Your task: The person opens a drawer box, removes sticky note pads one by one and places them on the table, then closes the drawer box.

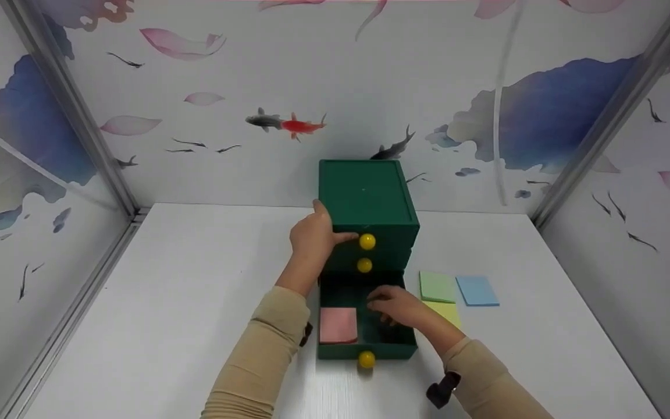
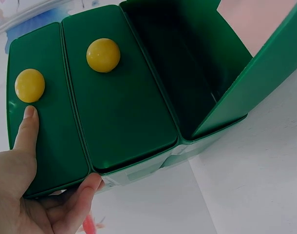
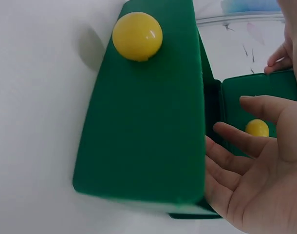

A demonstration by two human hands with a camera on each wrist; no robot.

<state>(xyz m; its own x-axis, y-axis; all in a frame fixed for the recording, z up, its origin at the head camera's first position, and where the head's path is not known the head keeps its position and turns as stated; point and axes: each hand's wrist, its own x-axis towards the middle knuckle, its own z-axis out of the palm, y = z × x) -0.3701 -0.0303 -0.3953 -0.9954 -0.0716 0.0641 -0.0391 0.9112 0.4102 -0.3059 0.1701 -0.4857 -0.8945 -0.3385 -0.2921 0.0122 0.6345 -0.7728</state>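
A green drawer cabinet (image 1: 364,192) with yellow knobs stands at the back of the white table. Its bottom drawer (image 1: 341,351) is pulled out, while the two drawers above are closed. In the drawer's left part lies a pink sticky-note pad (image 1: 338,325). My left hand (image 1: 313,233) grips the cabinet's left front edge. In the left wrist view, the thumb lies on the top drawer's front, below its knob (image 2: 29,86), and the other fingers bend against the side. Over the drawer's right part is my right hand (image 1: 399,305), fingers loosely bent, with nothing visible in it.
To the right of the cabinet lie a green pad (image 1: 437,286), a blue pad (image 1: 478,291) and a yellow pad (image 1: 444,313), the yellow one partly behind my right forearm. Patterned wall panels (image 1: 224,169) enclose the table's back and sides.
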